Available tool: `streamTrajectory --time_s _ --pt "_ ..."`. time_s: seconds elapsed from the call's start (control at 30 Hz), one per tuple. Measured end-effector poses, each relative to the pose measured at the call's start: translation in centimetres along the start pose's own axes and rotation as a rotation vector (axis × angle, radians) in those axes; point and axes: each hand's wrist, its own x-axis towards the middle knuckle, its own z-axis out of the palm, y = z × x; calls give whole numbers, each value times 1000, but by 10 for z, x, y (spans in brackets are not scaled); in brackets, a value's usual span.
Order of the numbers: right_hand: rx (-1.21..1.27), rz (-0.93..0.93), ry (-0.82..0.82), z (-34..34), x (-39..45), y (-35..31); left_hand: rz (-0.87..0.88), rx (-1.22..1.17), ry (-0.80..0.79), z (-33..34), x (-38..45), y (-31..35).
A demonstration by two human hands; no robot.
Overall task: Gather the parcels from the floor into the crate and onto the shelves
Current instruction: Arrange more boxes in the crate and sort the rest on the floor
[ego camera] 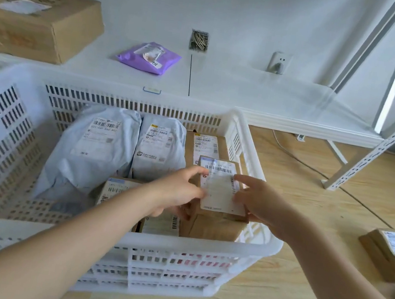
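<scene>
A white slotted crate (203, 250) stands on the wooden floor before a low white shelf (252, 93). Inside lie two grey mailer bags (93, 148), (157, 150) and several brown boxes with labels. My left hand (173, 194) and my right hand (257, 203) grip a small brown labelled box (218, 204) from both sides at the crate's right front corner. It sits above other boxes. A brown parcel (389, 252) lies on the floor at the right.
On the shelf rest a large cardboard box (35, 20) at the left and a purple mailer bag (149, 57) in the middle. A white perforated shelf post (382, 150) slants down at the right. A cable runs across the floor.
</scene>
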Motion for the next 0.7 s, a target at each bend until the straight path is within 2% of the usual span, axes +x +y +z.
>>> streamTrajectory --time_s 0.1,0.2,0.3,0.4,0.57,0.7 --pt "-219 -6 -10 2 6 12 -13 84 -37 8 11 -10" --pt "-539 -55 -52 5 5 18 -24 255 -78 15 20 -15" --pt "-787 -117 -24 11 5 20 -29 379 -105 19 25 -19" --pt "-869 -135 17 12 6 19 -26 363 -86 17 26 -24" --pt "-932 -230 83 5 3 13 -42 546 -62 10 23 -14" --pt "-874 -339 222 -16 -9 8 2 731 98 7 26 5"
